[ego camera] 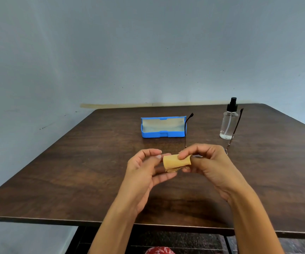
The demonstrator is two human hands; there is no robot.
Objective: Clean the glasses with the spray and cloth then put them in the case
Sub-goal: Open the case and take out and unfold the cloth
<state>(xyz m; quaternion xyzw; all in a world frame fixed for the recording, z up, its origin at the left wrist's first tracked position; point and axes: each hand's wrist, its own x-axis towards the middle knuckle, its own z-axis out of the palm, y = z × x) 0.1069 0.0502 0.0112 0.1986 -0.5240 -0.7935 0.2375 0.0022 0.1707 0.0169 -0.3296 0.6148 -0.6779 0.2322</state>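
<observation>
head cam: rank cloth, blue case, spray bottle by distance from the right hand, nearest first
1. Cloth: pinched in the right hand, between both hands over the table.
2. Spray bottle: upright, beyond the hand and a little to its right.
3. Blue case: open, beyond and to the left, toward the table's far edge.

The bottle and case are close in distance; the bottle looks slightly nearer.

Both hands' grip [175, 163] on cloth-wrapped glasses [237, 125]

Table [93, 162]: dark wood grain, faint sheen. Case [163, 134]: matt blue plastic, pale lining. Spray bottle [228, 125]: clear glossy, black cap. Cloth [175, 162]: soft tan fabric.
</observation>
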